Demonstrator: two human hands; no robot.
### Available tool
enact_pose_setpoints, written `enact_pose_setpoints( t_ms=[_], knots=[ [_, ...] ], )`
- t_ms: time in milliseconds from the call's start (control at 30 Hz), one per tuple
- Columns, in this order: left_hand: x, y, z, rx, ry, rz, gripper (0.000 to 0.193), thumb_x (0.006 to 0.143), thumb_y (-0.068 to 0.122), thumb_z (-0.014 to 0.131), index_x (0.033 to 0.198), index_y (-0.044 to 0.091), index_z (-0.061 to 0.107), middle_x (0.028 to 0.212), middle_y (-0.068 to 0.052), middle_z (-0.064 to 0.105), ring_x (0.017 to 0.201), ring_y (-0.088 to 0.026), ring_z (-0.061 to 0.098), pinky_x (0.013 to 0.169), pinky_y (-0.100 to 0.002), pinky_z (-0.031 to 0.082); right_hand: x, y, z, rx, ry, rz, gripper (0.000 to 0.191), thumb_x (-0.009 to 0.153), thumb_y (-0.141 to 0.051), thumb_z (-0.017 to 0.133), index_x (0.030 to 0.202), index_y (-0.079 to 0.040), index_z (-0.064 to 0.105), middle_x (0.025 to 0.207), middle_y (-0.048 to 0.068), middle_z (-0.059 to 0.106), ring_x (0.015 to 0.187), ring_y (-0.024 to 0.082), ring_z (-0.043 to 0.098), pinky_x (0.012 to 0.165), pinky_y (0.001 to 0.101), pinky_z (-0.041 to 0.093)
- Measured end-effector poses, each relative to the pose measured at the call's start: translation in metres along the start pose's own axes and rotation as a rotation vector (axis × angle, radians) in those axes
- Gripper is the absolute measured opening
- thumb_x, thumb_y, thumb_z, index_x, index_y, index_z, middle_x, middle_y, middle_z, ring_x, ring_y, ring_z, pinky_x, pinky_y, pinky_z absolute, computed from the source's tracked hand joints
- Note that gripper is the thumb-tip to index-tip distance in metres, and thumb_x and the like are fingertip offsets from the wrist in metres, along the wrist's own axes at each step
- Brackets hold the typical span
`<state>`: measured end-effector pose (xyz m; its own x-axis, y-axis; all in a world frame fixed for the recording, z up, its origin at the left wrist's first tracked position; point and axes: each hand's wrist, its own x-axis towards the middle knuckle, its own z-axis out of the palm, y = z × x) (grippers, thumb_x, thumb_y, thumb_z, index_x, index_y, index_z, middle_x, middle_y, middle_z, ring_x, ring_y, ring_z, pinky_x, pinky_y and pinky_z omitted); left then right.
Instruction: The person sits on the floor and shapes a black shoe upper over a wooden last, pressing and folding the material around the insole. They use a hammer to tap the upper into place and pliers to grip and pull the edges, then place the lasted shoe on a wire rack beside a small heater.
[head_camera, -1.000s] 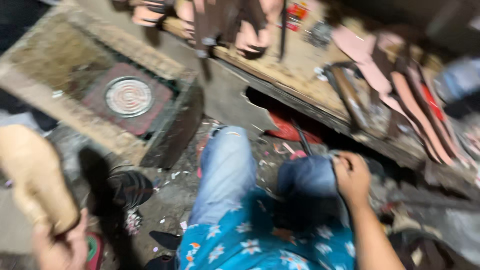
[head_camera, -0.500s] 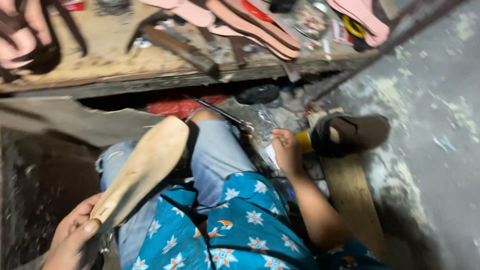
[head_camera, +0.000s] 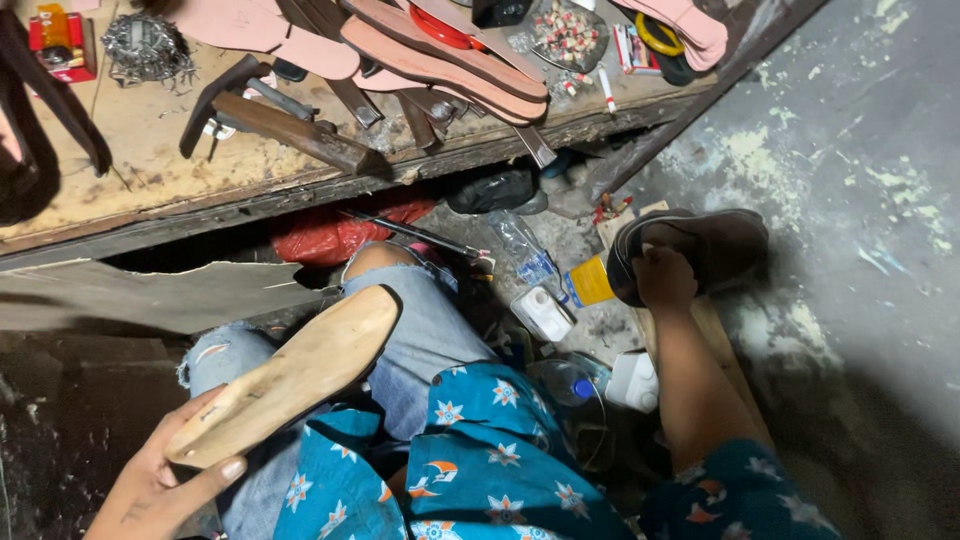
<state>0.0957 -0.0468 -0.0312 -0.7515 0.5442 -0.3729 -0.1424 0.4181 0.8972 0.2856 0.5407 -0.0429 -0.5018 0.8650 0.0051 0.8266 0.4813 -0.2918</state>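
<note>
Bench (head_camera: 150, 150) up top, crowded with pink soles and tools. Wooden shoe last (head_camera: 290, 375) lies across the lap, left hand (head_camera: 160, 480) closed round its heel end. Right hand (head_camera: 665, 280) curls over the dark sandal (head_camera: 700, 245) on the floor, not yet lifted. Fingertips hidden; small bottles unclear.

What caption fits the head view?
Left hand holds a wooden last; right hand grips a dark sandal beside the workbench.
</note>
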Motion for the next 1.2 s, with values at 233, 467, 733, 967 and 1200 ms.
enact_pose_setpoints(
  t_ms=[233, 467, 733, 967, 1200],
  knots=[
    [0.006, 0.005, -0.007, 0.106, 0.138, -0.002, 0.054, 0.078, 0.018, 0.077, 0.131, 0.007, 0.069, 0.124, -0.012, 0.067, 0.118, -0.021, 0.062, 0.101, -0.037, 0.048, 0.011, -0.024, -0.005, -0.092, 0.001, -0.033, 0.025, 0.091, -0.024, 0.061, 0.105, -0.01, 0.075, 0.107, 0.022, 0.071, 0.101, 0.045, 0.066, 0.087, 0.0568, 0.052],
    [0.011, -0.007, -0.016, 0.311, 0.179, 0.059, 0.048, 0.084, 0.028, 0.074, 0.126, 0.006, 0.07, 0.112, -0.008, 0.073, 0.108, -0.018, 0.066, 0.097, -0.033, 0.049, -0.01, -0.039, -0.011, 0.076, 0.487, -0.32, 0.021, 0.093, -0.012, 0.061, 0.106, 0.004, 0.062, 0.112, 0.027, 0.062, 0.112, 0.048, 0.056, 0.099, 0.056, 0.046],
    [0.009, -0.014, -0.015, 0.064, 0.214, -0.176, 0.069, 0.083, 0.026, 0.076, 0.146, 0.004, 0.057, 0.114, -0.014, 0.073, 0.091, -0.016, 0.062, 0.077, -0.029, 0.048, -0.021, -0.042, -0.019, -0.262, 0.111, -0.054, 0.026, 0.098, -0.016, 0.053, 0.118, -0.008, 0.068, 0.113, 0.022, 0.066, 0.105, 0.046, 0.064, 0.087, 0.0597, 0.049],
    [0.001, -0.046, -0.02, 0.061, 0.211, -0.128, 0.082, 0.09, 0.018, 0.081, 0.165, 0.002, 0.051, 0.12, -0.021, 0.076, 0.069, -0.025, 0.043, 0.058, -0.035, 0.033, -0.04, -0.037, -0.009, -0.309, -0.009, -0.104, 0.081, 0.076, -0.05, 0.079, 0.138, -0.005, 0.053, 0.113, 0.022, 0.067, 0.105, 0.041, 0.064, 0.085, 0.0604, 0.047],
    [0.002, -0.03, -0.016, 0.031, 0.242, 0.023, 0.077, 0.082, 0.016, 0.075, 0.15, -0.003, 0.045, 0.141, -0.02, 0.058, 0.128, -0.02, 0.053, 0.102, -0.027, 0.039, -0.037, 0.002, 0.003, -0.488, -0.088, -0.089, 0.102, 0.076, -0.035, 0.081, 0.162, -0.002, 0.036, 0.122, 0.019, 0.068, 0.105, 0.037, 0.069, 0.091, 0.0554, 0.049]
  ],
)
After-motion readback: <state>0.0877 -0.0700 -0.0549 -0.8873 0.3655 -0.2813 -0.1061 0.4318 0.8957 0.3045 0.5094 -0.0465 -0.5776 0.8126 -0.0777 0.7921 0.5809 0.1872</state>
